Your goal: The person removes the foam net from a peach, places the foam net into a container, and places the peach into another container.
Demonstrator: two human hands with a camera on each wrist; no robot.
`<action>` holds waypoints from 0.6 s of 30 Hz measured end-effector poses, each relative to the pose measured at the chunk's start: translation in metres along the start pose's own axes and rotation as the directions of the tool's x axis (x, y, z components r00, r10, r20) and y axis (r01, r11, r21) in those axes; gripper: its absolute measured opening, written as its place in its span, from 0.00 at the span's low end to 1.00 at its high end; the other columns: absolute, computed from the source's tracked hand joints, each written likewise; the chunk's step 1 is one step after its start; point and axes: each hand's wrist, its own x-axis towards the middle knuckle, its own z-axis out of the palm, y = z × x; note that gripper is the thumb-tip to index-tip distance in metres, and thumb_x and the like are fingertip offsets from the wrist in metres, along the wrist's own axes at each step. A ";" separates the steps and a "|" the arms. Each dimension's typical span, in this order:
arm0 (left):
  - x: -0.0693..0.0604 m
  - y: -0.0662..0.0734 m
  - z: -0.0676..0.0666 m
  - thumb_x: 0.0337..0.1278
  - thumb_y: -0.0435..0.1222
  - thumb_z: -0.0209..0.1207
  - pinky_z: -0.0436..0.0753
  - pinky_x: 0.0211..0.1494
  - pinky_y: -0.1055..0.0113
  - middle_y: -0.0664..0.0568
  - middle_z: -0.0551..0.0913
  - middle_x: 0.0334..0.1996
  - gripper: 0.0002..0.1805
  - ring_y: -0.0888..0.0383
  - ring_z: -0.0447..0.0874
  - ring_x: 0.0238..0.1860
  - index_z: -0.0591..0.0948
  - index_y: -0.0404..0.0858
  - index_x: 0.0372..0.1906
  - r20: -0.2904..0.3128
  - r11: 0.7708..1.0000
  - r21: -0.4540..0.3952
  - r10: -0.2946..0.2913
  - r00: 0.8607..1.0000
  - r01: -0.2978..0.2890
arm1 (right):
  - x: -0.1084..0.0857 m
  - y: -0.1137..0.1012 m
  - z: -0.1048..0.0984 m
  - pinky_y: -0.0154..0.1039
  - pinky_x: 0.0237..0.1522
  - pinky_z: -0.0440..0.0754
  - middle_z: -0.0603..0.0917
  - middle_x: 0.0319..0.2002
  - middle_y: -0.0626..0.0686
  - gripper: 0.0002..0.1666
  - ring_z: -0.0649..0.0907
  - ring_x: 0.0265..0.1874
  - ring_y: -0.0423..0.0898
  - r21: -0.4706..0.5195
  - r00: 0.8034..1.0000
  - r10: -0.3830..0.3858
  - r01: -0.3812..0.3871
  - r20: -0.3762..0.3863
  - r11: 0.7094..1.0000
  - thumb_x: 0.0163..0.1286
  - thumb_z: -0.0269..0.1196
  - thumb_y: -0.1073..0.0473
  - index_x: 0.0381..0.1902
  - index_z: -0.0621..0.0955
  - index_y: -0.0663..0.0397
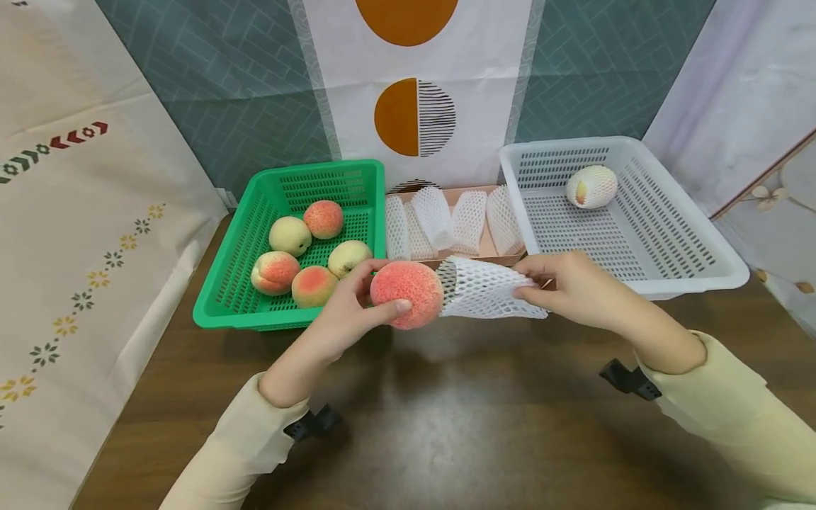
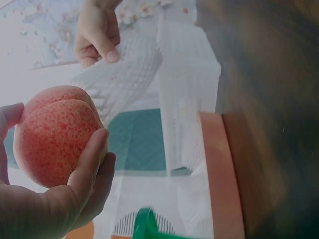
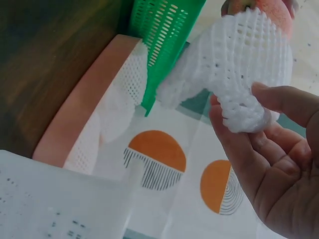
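Observation:
My left hand grips a red and pink peach between thumb and fingers, above the table's middle. In the left wrist view the fingers curl round the lower side of the peach. A white foam net sleeve stretches sideways from the peach, its open mouth against the fruit's right side. My right hand pinches the sleeve's far end. The right wrist view shows thumb and fingers on the bunched end of the foam net sleeve, with part of the peach beyond it.
A green basket with several peaches stands at left. White foam net sleeves lie in a pinkish tray at the back. The white basket at right holds one sleeved peach. Patterned cloth hangs behind.

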 end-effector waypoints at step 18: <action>0.012 0.019 -0.068 0.59 0.39 0.61 0.83 0.44 0.70 0.46 0.69 0.57 0.31 0.55 0.72 0.53 0.62 0.36 0.63 -0.185 0.991 0.100 -0.065 0.981 0.084 | 0.049 -0.014 -0.013 0.47 0.38 0.80 0.85 0.31 0.57 0.06 0.83 0.34 0.51 0.021 0.989 0.048 -0.046 -0.140 0.999 0.61 0.66 0.62 0.34 0.81 0.59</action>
